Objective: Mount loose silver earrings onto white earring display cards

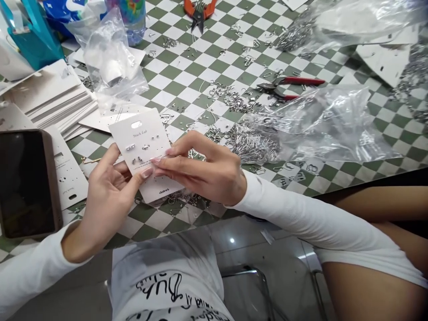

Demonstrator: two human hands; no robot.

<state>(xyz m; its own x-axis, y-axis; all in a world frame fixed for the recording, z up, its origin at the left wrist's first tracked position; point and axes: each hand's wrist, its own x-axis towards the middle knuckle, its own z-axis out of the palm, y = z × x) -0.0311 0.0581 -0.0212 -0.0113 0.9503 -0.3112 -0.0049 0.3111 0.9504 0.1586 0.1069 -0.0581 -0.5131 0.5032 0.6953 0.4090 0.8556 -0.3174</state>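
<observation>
My left hand [105, 194] grips a white earring card [143, 147] from its left and lower edge, thumb pressed on the front. Several small silver studs are fixed in the card's middle. My right hand [203, 171] comes in from the right with fingers drawn together, their tips pinched on the card's right side beside the studs. Whether a tiny stud sits between those fingertips I cannot make out. Both hands hover just above the near edge of the green-and-white checked table [187, 62].
Loose silver earring parts [240, 138] lie heaped by clear plastic bags [321, 122]. Red-handled pliers [287, 87] and orange cutters [199, 10] rest farther back. A stack of blank cards [50, 100] and a dark phone [25, 183] sit left. Another person's bare leg [377, 267] is at right.
</observation>
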